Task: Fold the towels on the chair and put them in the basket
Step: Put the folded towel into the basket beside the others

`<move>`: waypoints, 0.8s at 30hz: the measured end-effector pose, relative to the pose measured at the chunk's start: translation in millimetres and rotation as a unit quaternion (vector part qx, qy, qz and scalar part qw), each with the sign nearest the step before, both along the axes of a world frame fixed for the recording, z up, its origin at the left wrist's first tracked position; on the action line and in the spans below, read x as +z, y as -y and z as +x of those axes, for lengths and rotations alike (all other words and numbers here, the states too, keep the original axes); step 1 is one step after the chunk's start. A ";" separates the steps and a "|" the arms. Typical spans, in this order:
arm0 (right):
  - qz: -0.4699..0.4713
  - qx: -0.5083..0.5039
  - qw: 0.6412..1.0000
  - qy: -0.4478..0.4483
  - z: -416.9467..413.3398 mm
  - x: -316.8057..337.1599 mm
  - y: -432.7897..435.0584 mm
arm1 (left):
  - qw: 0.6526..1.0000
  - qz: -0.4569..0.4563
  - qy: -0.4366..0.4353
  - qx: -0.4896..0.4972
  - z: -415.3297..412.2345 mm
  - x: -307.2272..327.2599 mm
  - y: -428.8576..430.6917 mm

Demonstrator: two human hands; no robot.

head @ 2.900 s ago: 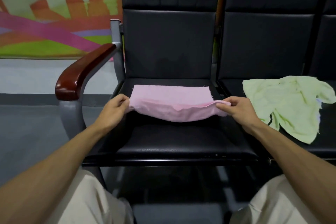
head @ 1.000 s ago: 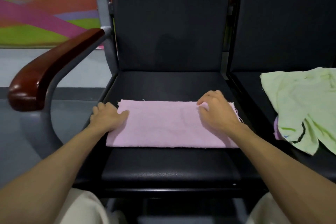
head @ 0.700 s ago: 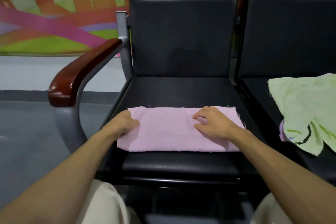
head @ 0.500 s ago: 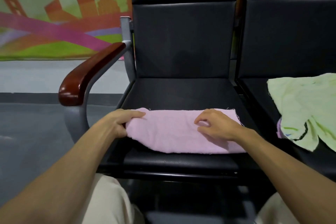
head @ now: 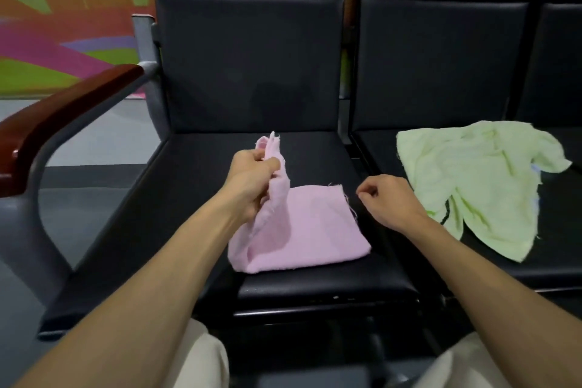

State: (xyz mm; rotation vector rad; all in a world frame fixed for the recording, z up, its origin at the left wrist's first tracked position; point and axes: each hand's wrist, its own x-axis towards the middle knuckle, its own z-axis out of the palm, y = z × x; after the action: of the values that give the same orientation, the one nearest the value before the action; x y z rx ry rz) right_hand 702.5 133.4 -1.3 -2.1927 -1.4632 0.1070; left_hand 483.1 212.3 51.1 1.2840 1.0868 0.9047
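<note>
A pink towel [head: 308, 230] lies partly folded on the black chair seat [head: 195, 198]. My left hand [head: 252, 181] grips its left end and holds that end up above the middle of the towel, so the cloth arches over itself. My right hand [head: 385, 198] hovers just right of the towel's right edge, fingers loosely curled, holding nothing. A crumpled pale green towel [head: 472, 179] lies on the neighbouring seat to the right. No basket is in view.
A wooden armrest [head: 59, 116] on a grey metal frame stands at the left. Black backrests [head: 252, 63] rise behind both seats. A colourful wall mural [head: 63, 19] and grey floor lie beyond the armrest. My knees show at the bottom edge.
My left hand has lifted the pink towel's left end and carried it rightwards over the middle. My right hand has come off the towel and moved to its right side.
</note>
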 end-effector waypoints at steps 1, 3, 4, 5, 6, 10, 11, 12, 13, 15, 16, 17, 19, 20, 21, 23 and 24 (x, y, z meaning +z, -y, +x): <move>0.000 -0.004 1.000 -0.001 4.2 -1.3 0.4 | 1.000 0.023 -0.014 -0.012 15.9 -3.7 1.5; -0.005 -0.014 1.000 -0.008 11.3 -2.7 0.0 | 0.996 0.066 -0.056 -0.032 44.5 -12.5 5.1; -0.008 -0.021 1.000 -0.011 14.4 -2.9 -0.2 | 0.993 0.079 -0.078 -0.040 56.7 -18.0 7.2; -0.012 -0.025 1.000 -0.013 17.1 -3.3 -0.7 | 0.990 0.086 -0.099 -0.055 67.9 -26.6 8.4; -0.017 -0.024 0.999 -0.013 19.7 -4.2 -1.1 | 0.983 0.096 -0.132 -0.079 77.2 -35.3 10.4; -0.039 0.001 0.999 -0.008 27.7 -6.3 1.7 | 0.945 0.111 -0.231 -0.204 93.6 -59.4 19.0; -0.036 0.010 0.999 -0.009 28.1 -5.3 2.8 | 0.952 0.090 -0.193 -0.220 91.2 -56.6 20.8; -0.032 0.023 0.999 -0.009 27.1 -3.4 3.7 | 0.962 0.076 -0.151 -0.216 87.2 -52.6 21.1; -0.027 0.039 0.999 -0.008 24.8 -1.0 4.6 | 0.972 0.068 -0.117 -0.194 81.8 -48.0 19.9; -0.010 0.074 0.997 -0.012 17.7 3.7 5.9 | 0.982 0.100 -0.099 -0.130 69.0 -41.5 13.4; 0.003 0.095 0.995 -0.022 12.3 6.7 6.4 | 0.976 0.147 -0.126 -0.102 60.3 -40.8 7.9; 0.014 0.117 0.992 -0.037 5.8 9.9 6.9 | 0.959 0.207 -0.172 -0.086 49.9 -42.1 1.8; 0.021 0.166 0.983 -0.071 -8.7 15.4 8.4 | 0.907 0.292 -0.277 -0.119 26.1 -48.2 -9.7; 0.008 0.193 0.978 -0.083 -15.2 16.0 8.6 | 0.879 0.308 -0.326 -0.160 14.2 -52.6 -15.9; -0.016 0.218 0.972 -0.084 -21.3 15.9 8.1 | 0.851 0.315 -0.367 -0.203 2.6 -57.8 -22.4; -0.079 0.259 0.962 -0.048 -32.4 13.7 5.1 | 0.798 0.320 -0.436 -0.266 -18.9 -61.6 -27.7; -0.107 0.269 0.957 -0.019 -37.2 12.2 2.8 | 0.778 0.322 -0.462 -0.277 -27.9 -60.3 -27.1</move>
State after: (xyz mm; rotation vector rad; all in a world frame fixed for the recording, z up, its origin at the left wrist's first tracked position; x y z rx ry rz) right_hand 665.3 130.6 10.9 -1.8710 -2.0705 0.5095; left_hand 455.1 239.3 -9.1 2.6218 1.0030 0.1043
